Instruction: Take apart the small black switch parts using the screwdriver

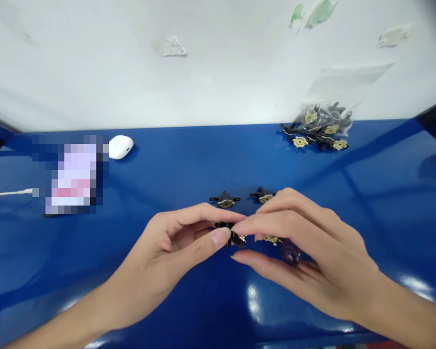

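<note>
Between the thumb and fingers of my left hand [183,247] is a small black part [236,238] with a bit of gold metal on it. The index finger of my right hand [308,247] reaches to this part, while its thumb stays apart below. A dark purple, rounded, glossy thing [291,253] is tucked inside my right hand; most of it is hidden. Some gold metal [273,239] shows under the right fingers. Just beyond my hands lie a black three-armed part with a round metal disc [225,199] and a similar part [264,195], partly covered by my right hand.
At the back right, several like black-and-gold parts [325,141] lie beside a clear plastic bag [325,118] holding more. A blurred-out phone [74,177], a white cable [9,193] and a white earbud case [121,147] are on the left. A white wall [221,87] borders the blue table [160,169].
</note>
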`<state>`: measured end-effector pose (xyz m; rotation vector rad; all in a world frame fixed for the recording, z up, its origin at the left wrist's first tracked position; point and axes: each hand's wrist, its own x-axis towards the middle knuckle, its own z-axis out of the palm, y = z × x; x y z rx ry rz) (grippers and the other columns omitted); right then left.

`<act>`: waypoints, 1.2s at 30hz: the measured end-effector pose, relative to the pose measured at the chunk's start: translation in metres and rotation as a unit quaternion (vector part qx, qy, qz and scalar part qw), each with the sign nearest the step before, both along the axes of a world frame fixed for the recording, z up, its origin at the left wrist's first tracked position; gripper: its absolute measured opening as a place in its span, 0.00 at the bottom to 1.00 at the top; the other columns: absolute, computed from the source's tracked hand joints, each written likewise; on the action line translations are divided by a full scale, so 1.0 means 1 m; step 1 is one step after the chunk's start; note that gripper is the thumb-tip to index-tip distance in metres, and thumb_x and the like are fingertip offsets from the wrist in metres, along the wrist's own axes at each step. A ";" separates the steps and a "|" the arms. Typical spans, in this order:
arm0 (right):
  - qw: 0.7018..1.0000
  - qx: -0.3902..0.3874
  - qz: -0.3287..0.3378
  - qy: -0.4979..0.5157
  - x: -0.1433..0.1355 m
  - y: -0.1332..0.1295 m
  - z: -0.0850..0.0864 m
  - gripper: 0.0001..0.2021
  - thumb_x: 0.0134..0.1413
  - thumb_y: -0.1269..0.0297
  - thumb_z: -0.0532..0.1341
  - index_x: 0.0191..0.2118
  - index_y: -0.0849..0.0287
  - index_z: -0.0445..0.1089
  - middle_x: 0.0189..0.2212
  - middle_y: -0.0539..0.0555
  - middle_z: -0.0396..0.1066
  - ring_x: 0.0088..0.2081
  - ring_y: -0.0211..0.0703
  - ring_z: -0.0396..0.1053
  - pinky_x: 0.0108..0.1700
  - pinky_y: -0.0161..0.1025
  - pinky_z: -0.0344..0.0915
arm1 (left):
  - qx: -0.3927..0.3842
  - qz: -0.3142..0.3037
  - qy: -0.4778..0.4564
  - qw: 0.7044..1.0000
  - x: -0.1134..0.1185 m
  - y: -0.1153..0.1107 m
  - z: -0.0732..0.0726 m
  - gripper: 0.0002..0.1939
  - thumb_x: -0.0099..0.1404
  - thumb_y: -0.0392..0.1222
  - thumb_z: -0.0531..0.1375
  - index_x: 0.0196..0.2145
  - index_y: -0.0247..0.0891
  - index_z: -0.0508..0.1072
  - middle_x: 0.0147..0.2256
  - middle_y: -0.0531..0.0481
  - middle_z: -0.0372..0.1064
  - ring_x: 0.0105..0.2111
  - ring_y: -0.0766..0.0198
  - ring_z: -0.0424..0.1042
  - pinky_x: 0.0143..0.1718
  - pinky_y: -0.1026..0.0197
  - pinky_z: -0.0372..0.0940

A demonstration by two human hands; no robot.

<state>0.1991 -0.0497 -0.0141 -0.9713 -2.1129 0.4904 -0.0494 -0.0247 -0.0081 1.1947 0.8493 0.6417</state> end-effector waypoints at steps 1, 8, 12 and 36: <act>1.000 0.009 0.005 0.007 0.000 0.000 0.000 0.05 0.76 0.69 0.69 0.52 0.54 0.77 0.40 0.50 0.80 0.36 0.36 0.77 0.37 0.35 0.74 | -0.029 -0.008 -0.010 1.000 -0.001 0.000 -0.001 0.11 0.82 0.38 0.67 0.53 0.48 0.90 0.49 0.49 0.89 0.51 0.59 0.87 0.55 0.65 0.80; 0.996 -0.055 0.021 0.064 0.000 0.000 0.003 0.05 0.77 0.71 0.67 0.52 0.55 0.79 0.40 0.51 0.78 0.37 0.38 0.77 0.37 0.36 0.75 | -0.159 -0.048 -0.110 0.980 -0.007 -0.002 -0.015 0.08 0.77 0.40 0.75 0.52 0.46 0.90 0.46 0.50 0.89 0.46 0.65 0.86 0.51 0.69 0.77; 0.989 -0.115 0.019 0.088 -0.002 0.000 0.001 0.10 0.75 0.66 0.71 0.57 0.56 0.79 0.41 0.50 0.76 0.40 0.38 0.75 0.40 0.37 0.75 | -0.168 -0.038 -0.111 0.979 -0.005 -0.002 -0.014 0.07 0.80 0.42 0.72 0.52 0.45 0.90 0.48 0.50 0.88 0.47 0.66 0.85 0.54 0.69 0.76; 0.924 -0.346 -0.040 0.155 -0.015 -0.004 0.004 0.12 0.70 0.59 0.76 0.54 0.38 0.80 0.43 0.45 0.70 0.36 0.34 0.68 0.39 0.31 0.73 | -0.304 0.065 -0.195 0.930 0.015 -0.015 0.000 0.10 0.83 0.41 0.68 0.49 0.37 0.91 0.47 0.48 0.89 0.49 0.66 0.84 0.54 0.71 0.78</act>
